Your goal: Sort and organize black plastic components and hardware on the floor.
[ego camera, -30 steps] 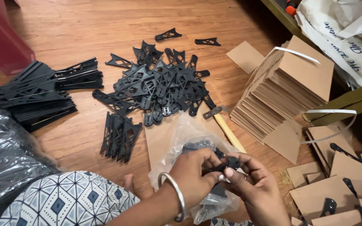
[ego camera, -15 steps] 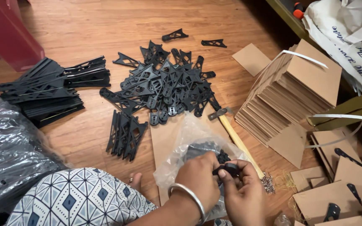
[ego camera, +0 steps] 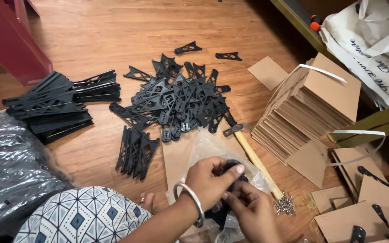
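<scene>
so both my hands have drifted a bit nearer and left since a moment ago, and my left hand (ego camera: 212,182) now curls over the small black part (ego camera: 232,165), thumb clamped on top, while my right hand (ego camera: 251,211) pinches at it from below. the part sits right over the clear bag (ego camera: 212,146) on the near floor, just near of the bracket pile (ego camera: 176,99). compared with the earlier frame the hammer (ego camera: 255,159) and card stack (ego camera: 311,105) haven't budged, only my hands and the view shifted.
</scene>
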